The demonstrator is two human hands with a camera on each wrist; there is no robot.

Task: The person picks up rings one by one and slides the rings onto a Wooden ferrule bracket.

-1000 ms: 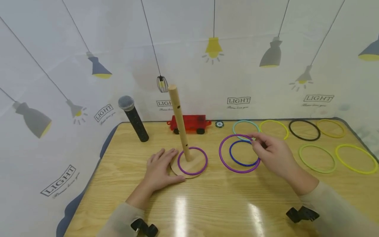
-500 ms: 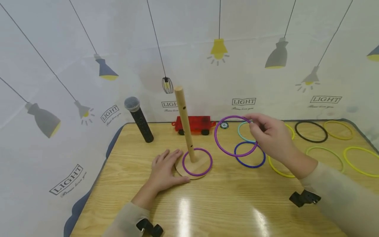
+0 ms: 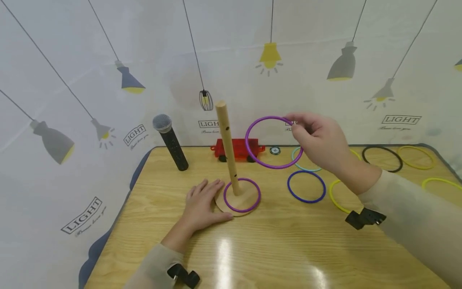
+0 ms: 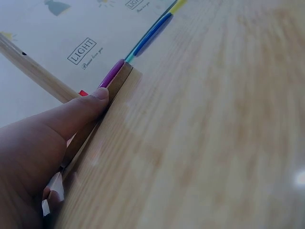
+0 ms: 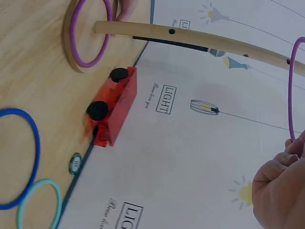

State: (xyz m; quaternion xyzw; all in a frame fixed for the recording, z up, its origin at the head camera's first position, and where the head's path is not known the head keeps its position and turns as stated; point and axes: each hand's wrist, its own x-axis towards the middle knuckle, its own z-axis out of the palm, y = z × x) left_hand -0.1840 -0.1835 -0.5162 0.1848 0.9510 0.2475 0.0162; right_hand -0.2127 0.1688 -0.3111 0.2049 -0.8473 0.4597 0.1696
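Observation:
In the head view, my right hand (image 3: 319, 140) pinches a purple ring (image 3: 265, 165) between thumb and fingers, raised above the table to the right of a wooden post (image 3: 226, 140). The post stands upright on a round wooden base (image 3: 249, 198). Around the post's foot, a second purple ring (image 3: 259, 196) lies on that base. My left hand (image 3: 203, 204) rests against the base's left side, fingers spread and thumb along the front edge. The left wrist view shows the thumb (image 4: 88, 107) straight against the base's rim (image 4: 119, 81).
Behind the post is a red toy wagon (image 5: 121, 105), with a small round chip (image 3: 275, 150) beside it. A microphone (image 3: 171, 144) stands back left. On the right lie a blue ring (image 3: 306, 201), a light-blue ring (image 5: 59, 200), a black ring (image 3: 382, 147) and several yellow rings (image 3: 415, 166).
My right hand has lifted the purple ring higher and carried it left toward the post. The left hand stays at the base. The head view has shifted slightly.

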